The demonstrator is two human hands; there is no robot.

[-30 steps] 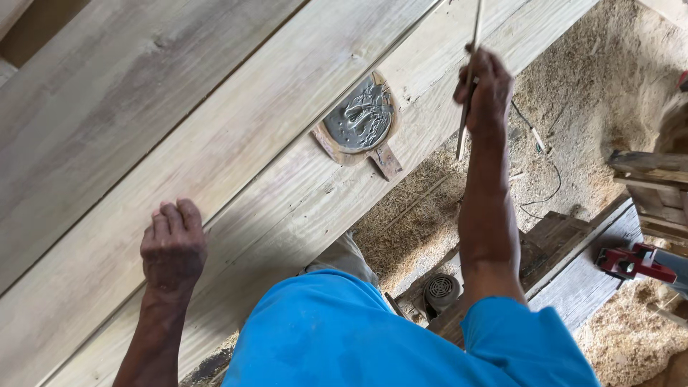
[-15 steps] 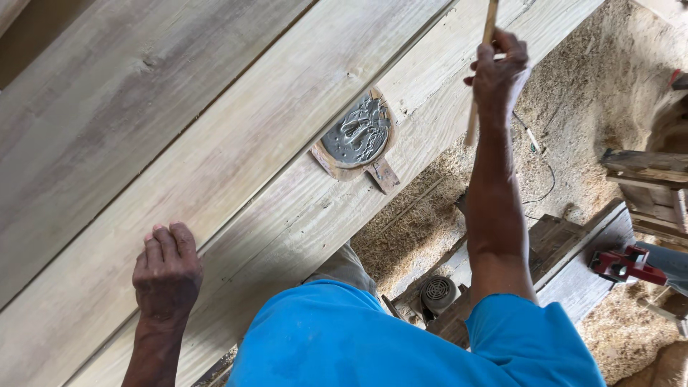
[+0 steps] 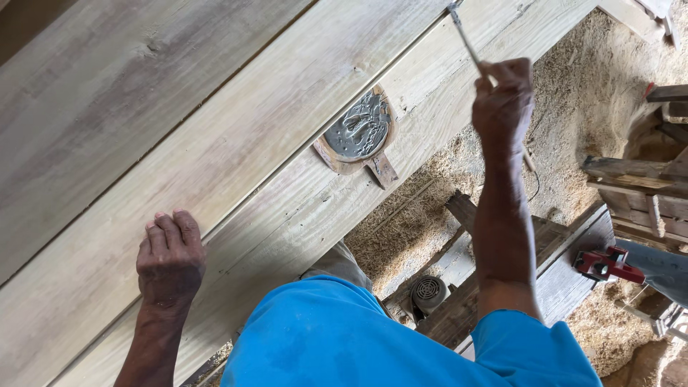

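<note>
Left hand (image 3: 170,259) flat, fingers together, palm down on pale wooden plank (image 3: 236,179). Right hand (image 3: 503,100) raised, clenched around thin metal rod (image 3: 466,39) above plank's far edge, near round grey embossed disc (image 3: 357,132).

**A:** What are the wide planks (image 3: 236,136) made of?

**B:** Pale, unpainted wood with a matt face, long grain lines and a few grey weathered streaks. The left hand (image 3: 170,259) lies flat on one of them.

**A:** And the round disc (image 3: 357,132) resting there?

**B:** Dull grey metal with raised relief that catches the light, set on a brown, rough-edged wooden paddle (image 3: 378,166).

**A:** What is the right hand (image 3: 503,100) closed around?

**B:** A thin pale stick (image 3: 466,39), apparently wood, with a small greyish tip.

**A:** Anything softer?

**B:** A bright blue cloth shirt (image 3: 344,337), smooth and matt. Below, coarse tan sawdust (image 3: 573,93) covers the ground, beside a glossy red plastic tool (image 3: 605,264).
</note>
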